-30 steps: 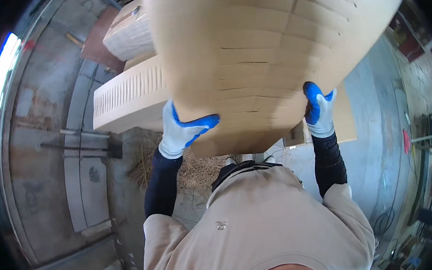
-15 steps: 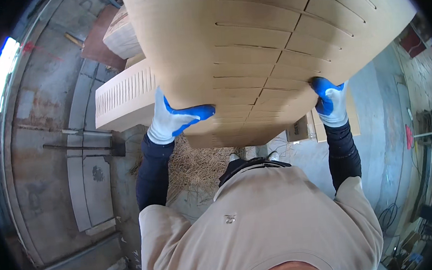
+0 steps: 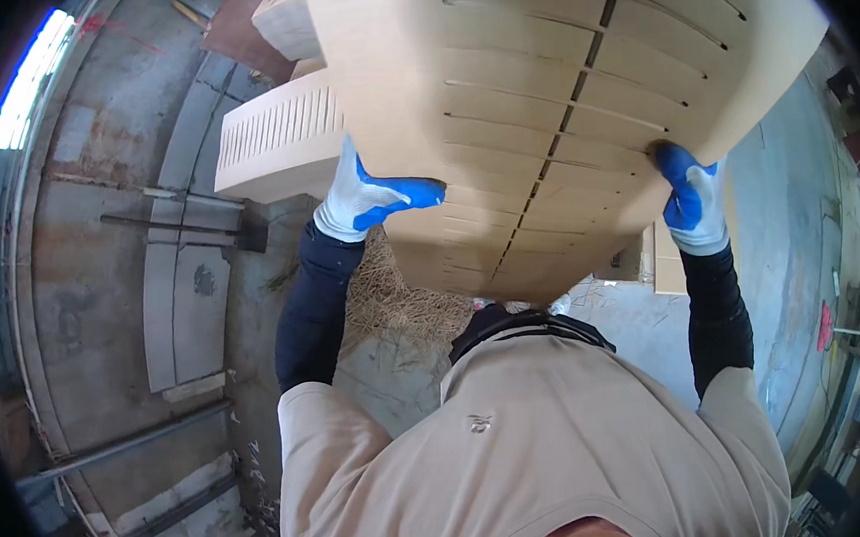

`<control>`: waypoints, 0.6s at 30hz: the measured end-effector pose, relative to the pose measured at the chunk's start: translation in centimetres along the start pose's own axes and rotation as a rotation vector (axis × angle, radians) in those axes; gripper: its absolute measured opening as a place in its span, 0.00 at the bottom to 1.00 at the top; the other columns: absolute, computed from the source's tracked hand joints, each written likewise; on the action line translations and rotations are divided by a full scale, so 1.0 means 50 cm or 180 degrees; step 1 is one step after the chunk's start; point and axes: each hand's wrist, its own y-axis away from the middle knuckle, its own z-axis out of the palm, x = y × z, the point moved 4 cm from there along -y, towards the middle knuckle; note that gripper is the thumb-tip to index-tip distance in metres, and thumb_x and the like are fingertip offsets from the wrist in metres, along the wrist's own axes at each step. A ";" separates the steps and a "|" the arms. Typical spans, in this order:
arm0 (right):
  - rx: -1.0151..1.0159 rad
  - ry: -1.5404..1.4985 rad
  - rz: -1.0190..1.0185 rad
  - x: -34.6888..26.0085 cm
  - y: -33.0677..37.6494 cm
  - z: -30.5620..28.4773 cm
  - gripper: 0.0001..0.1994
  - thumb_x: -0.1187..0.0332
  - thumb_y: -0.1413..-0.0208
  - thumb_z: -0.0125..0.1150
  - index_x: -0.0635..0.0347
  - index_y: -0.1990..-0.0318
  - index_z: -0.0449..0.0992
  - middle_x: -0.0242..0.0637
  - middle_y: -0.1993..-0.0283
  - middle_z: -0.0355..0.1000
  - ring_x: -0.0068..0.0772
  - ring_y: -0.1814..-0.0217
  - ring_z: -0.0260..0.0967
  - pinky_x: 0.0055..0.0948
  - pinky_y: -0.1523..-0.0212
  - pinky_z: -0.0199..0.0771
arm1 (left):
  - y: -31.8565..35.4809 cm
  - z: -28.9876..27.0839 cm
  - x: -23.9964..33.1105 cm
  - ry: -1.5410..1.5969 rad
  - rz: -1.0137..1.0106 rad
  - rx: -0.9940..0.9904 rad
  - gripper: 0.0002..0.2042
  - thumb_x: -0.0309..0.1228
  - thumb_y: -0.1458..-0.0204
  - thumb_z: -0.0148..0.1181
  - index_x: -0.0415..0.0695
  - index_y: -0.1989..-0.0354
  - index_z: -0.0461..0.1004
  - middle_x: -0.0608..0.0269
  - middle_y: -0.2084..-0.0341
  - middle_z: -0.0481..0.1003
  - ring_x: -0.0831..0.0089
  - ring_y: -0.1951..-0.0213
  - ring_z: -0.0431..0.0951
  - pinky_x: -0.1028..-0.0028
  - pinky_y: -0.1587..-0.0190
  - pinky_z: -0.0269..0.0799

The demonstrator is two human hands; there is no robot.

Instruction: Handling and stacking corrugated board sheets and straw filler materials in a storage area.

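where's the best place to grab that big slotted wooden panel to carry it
Judging by its wide, flat, tilted shape, take the slotted wooden panel at its two opposite lower edges, coming from below. The left hand and right hand each have a grip there, spread wide, which should balance it.

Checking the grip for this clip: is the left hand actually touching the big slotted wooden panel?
Touching. The head view shows the left hand in its blue-and-white glove pressed against the slotted wooden panel, fingers flat on its face, no gap.
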 end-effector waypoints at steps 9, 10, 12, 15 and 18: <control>0.0276 -0.0645 0.1127 0.160 -0.013 -0.050 0.24 0.63 0.36 0.52 0.64 0.37 0.60 0.42 0.43 0.68 0.36 0.44 0.69 0.38 0.42 0.70 | -0.024 0.017 -0.058 0.0172 -0.0072 0.0306 0.37 0.27 0.67 0.77 0.33 0.43 0.66 0.56 0.53 0.76 0.71 0.54 0.77 0.71 0.50 0.74; 0.0434 -0.1014 0.1298 0.150 -0.022 -0.023 0.25 0.62 0.36 0.52 0.64 0.36 0.58 0.43 0.41 0.67 0.37 0.43 0.69 0.39 0.42 0.70 | -0.034 0.013 -0.052 -0.0027 0.0094 0.0271 0.34 0.25 0.64 0.75 0.33 0.44 0.67 0.57 0.55 0.77 0.72 0.56 0.78 0.71 0.51 0.75; 0.0403 -0.0879 0.1201 0.142 -0.028 0.006 0.27 0.57 0.35 0.49 0.63 0.34 0.57 0.43 0.36 0.64 0.41 0.37 0.66 0.41 0.39 0.69 | -0.056 0.010 -0.032 -0.0038 -0.0155 0.0188 0.33 0.27 0.63 0.76 0.35 0.45 0.69 0.60 0.59 0.78 0.75 0.58 0.77 0.74 0.53 0.75; 0.0609 -0.1802 0.1765 0.186 0.023 -0.004 0.28 0.54 0.33 0.44 0.63 0.33 0.58 0.44 0.34 0.63 0.42 0.36 0.64 0.43 0.36 0.65 | -0.078 0.009 -0.043 -0.1313 0.0684 0.0697 0.34 0.33 0.64 0.78 0.35 0.47 0.70 0.57 0.60 0.78 0.77 0.60 0.77 0.75 0.55 0.74; 0.0947 -0.1844 0.1917 0.182 0.020 0.008 0.30 0.49 0.33 0.40 0.62 0.32 0.57 0.43 0.32 0.60 0.44 0.32 0.60 0.46 0.32 0.58 | -0.104 0.001 -0.058 -0.1417 0.0521 0.0613 0.36 0.38 0.65 0.78 0.36 0.46 0.68 0.54 0.63 0.78 0.76 0.63 0.78 0.75 0.58 0.75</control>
